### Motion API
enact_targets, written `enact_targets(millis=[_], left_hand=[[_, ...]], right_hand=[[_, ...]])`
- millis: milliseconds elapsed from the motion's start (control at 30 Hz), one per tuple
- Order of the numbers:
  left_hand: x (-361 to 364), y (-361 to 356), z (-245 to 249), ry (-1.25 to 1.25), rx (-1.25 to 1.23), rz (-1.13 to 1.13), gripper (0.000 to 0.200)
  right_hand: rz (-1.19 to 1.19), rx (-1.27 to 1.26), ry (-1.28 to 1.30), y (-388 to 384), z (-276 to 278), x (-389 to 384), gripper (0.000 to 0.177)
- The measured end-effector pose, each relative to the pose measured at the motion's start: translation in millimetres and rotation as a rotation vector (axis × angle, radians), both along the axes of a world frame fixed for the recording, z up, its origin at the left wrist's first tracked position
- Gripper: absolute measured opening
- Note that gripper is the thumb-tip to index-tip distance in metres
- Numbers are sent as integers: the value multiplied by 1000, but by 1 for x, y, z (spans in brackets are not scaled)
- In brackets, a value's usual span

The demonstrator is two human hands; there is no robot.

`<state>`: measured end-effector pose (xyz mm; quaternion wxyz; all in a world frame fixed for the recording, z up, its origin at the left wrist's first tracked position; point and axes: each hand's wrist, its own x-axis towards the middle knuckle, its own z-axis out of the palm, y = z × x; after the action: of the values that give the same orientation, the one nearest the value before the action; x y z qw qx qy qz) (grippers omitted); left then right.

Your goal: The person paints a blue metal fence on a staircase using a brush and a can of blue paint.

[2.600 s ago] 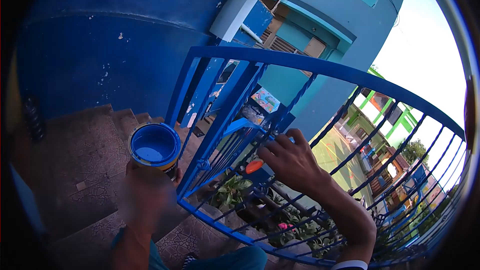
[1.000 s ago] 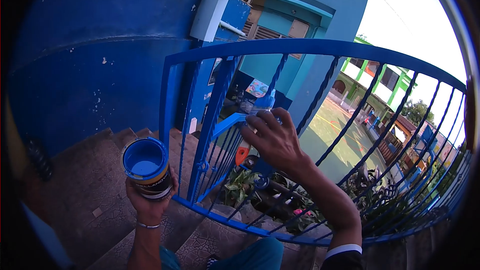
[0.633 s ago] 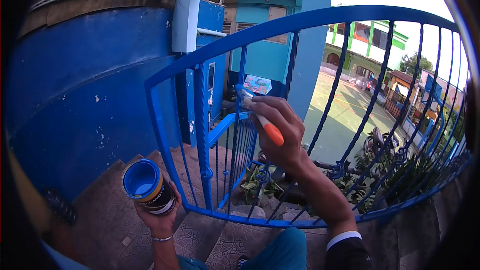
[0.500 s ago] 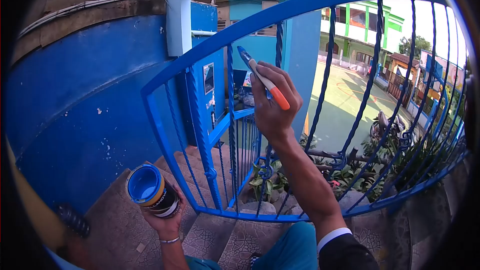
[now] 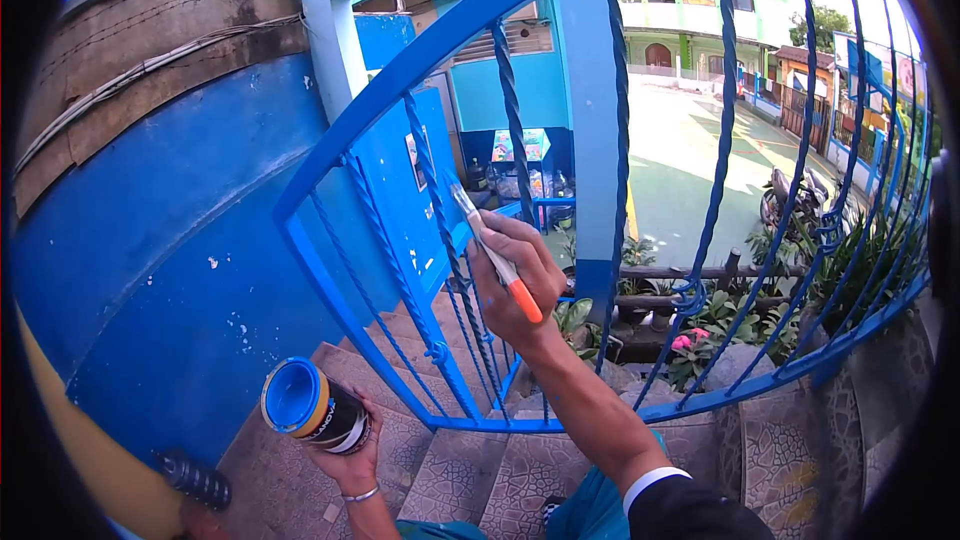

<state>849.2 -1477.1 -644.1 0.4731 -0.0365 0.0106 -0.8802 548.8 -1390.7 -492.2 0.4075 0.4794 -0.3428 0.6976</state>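
Note:
My right hand (image 5: 525,275) grips a paintbrush (image 5: 523,300) with a pale handle and an orange end, bristles pointing up and left. Its blue-stained tip is close beside a twisted upright bar (image 5: 424,150) of the blue metal railing (image 5: 385,80), below the curved top rail. Low on the left, my left hand (image 5: 350,465) is wrapped around an open paint can (image 5: 328,418), black with a yellow band. The can is tilted a little, so the blue paint (image 5: 292,395) inside shows, and blue coats its rim.
Patterned stone steps (image 5: 445,480) run down beneath the railing. To the left stands a blue wall (image 5: 190,240) with chipped spots, and a dark bottle (image 5: 192,480) lies near its foot. Plants and rocks (image 5: 735,365) sit beyond the bars, before a green court (image 5: 670,180).
My right hand and the brush have moved down along the upright bar, away from the top rail. The view has shifted, and the paint can stays in my left hand.

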Motion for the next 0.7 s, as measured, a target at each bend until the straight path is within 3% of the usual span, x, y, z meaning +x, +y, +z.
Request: enact_targets(millis=[100,300,367,467,567,700], left_hand=[[-5,3,4,0,21,6,85],[-10,4,6,-27,61,-11,82],[-13,5,6,-36,46,-12,82],[-15,7,9,-20,25,-32,83],[-15,4,5,8,8,-63,81],[-13,1,3,1,4,-59,79]], right_hand=[[-4,59,21,-10,3,-2,27],[97,231,-61,19,-82,13,26],[126,250,-120,29,-85,17,27],[61,67,-144,22,-62,18,30],[56,159,-137,13,-50,20,28],[93,242,-174,20,-73,23,25]])
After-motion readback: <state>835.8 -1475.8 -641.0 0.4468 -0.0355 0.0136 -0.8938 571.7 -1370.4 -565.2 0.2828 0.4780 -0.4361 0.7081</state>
